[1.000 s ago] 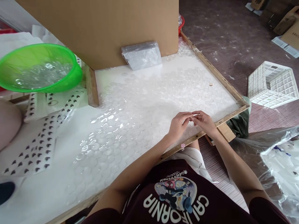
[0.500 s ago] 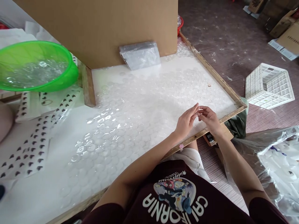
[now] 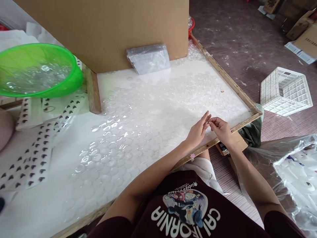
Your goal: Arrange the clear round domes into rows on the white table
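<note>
My left hand (image 3: 197, 131) and my right hand (image 3: 221, 129) meet fingertip to fingertip just above the near right corner of a wood-framed white board (image 3: 230, 82). Both pinch something small between them that I cannot make out. Several clear round glass discs (image 3: 138, 129) lie spread over the board under and around the hands.
A green bowl (image 3: 37, 71) of clear discs sits at the far left beside sheets of dark heart stickers (image 3: 37, 152). A big cardboard box (image 3: 104, 29) and a plastic-wrapped packet (image 3: 148, 58) stand at the board's back. A white crate (image 3: 284, 91) and plastic bags (image 3: 294, 165) lie on the floor.
The view has shifted slightly. Both hands have stayed together at the near right corner, fingers working on the small thing between them.
</note>
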Demonstrator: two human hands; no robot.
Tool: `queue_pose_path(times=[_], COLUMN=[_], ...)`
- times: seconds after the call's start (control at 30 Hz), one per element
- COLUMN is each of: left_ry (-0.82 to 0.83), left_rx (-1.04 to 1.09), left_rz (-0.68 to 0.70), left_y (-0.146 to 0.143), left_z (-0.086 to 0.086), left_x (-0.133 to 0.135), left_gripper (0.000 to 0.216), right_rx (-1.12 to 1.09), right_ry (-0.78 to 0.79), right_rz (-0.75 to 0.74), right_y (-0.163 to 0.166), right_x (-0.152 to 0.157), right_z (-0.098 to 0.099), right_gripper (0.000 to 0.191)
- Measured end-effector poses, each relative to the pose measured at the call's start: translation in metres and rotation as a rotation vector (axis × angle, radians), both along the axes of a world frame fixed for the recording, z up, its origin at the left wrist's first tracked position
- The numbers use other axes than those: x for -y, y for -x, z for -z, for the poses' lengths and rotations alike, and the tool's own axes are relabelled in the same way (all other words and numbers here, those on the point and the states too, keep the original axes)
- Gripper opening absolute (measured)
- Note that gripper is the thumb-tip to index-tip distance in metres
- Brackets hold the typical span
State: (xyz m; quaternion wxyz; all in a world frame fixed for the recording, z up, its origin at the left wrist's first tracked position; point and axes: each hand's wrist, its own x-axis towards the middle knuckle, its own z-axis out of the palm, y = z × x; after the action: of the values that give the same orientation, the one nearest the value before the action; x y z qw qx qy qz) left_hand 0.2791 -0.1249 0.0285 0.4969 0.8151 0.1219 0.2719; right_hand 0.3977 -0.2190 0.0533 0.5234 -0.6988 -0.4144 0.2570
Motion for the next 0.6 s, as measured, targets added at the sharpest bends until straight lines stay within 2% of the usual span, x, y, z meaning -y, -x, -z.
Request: queue_pose_path(times=[0.17, 0.27, 0.33, 0.47, 0.6], left_ry=[-0.019, -0.083, -0.150, -0.258, -0.328], left_rx=[-0.078, -0.127, -0.164, -0.183, -0.177], left_rz=[0.024, 0.021, 0.012, -0.010, -0.004], left_y=[0.001, 0.006, 0.010, 0.017, 0.021], left_z=[0.003, 0.004, 0.006, 0.013, 0.016], left_x=[0.006, 0.002, -0.002, -0.010, -0.011], left_gripper=[0.061, 0.062, 0.057, 0.046, 0.046], right_rx=[0.031, 0.276, 0.447, 0.655, 0.861], right_ry=[0.058, 0.123, 0.185, 0.323, 0.399], right_rz=[0.015, 0.152, 0.190, 0.139, 0.093], right_y=[-0.008, -0.036, -0.061, -0.095, -0.099], right_x=[0.012, 0.025, 0.035, 0.046, 0.041], right_z=[0.003, 0.003, 0.004, 0.016, 0.025], right_gripper=[0.024, 0.021, 0.020, 0.016, 0.015])
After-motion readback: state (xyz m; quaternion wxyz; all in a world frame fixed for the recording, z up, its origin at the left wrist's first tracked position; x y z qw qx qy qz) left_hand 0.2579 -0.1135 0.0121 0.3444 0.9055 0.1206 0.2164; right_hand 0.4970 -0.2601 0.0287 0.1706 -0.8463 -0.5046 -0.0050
